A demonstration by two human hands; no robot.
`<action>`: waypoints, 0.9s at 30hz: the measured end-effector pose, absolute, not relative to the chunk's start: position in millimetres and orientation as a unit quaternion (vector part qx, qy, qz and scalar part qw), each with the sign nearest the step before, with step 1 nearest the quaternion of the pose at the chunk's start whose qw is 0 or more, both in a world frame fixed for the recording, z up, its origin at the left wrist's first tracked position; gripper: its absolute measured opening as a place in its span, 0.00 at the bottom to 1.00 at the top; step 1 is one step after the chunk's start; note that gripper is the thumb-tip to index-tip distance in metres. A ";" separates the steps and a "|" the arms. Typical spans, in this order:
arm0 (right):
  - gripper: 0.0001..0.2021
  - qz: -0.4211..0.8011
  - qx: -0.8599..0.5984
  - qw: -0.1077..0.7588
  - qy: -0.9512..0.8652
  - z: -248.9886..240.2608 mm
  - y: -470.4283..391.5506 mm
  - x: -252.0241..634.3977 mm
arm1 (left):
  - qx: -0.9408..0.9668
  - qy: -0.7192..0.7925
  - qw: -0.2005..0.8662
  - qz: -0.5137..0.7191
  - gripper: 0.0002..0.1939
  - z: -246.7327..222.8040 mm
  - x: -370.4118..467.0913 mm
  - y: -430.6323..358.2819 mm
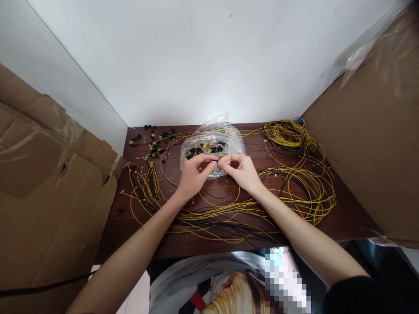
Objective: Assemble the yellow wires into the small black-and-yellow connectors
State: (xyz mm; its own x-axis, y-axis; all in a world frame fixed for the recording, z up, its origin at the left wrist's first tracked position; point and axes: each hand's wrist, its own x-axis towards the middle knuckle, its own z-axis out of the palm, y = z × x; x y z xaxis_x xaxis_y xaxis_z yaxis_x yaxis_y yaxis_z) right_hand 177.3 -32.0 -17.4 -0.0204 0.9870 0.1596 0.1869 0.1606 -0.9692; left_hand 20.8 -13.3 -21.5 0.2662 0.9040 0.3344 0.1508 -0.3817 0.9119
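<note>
My left hand point(196, 173) and my right hand point(240, 171) meet over the middle of the table, thumb and forefinger of each pinched together. Their fingertips nearly touch. A small dark and yellowish bit shows between them, too small to name. Right behind the fingers lies a clear plastic bag point(234, 141) holding small black and yellow parts point(209, 147). Thin yellow wires point(209, 213), with black ones among them, run across the table below both hands. White connector tips point(144, 174) show at the wires' left ends.
Loose black and yellow parts point(155, 146) lie scattered at the table's back left. A coil of yellow and black wire point(284, 134) sits at the back right. Cardboard point(49, 174) stands on the left, with more cardboard point(369, 131) on the right. Behind is a white wall point(209, 56).
</note>
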 end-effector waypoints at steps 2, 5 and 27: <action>0.12 0.409 -0.501 0.489 -0.585 -17.0 -32.2 177.2 | 0.691 0.378 0.398 0.469 0.09 -21.4 20.6 -13.2; 0.12 0.411 -0.498 0.487 -0.588 -15.5 -32.7 176.7 | 0.695 0.377 0.381 0.479 0.09 -20.9 20.0 -12.4; 0.10 0.371 -0.488 0.533 -0.583 -11.4 -34.9 176.2 | 0.639 0.416 0.459 0.456 0.08 -16.0 22.5 -13.2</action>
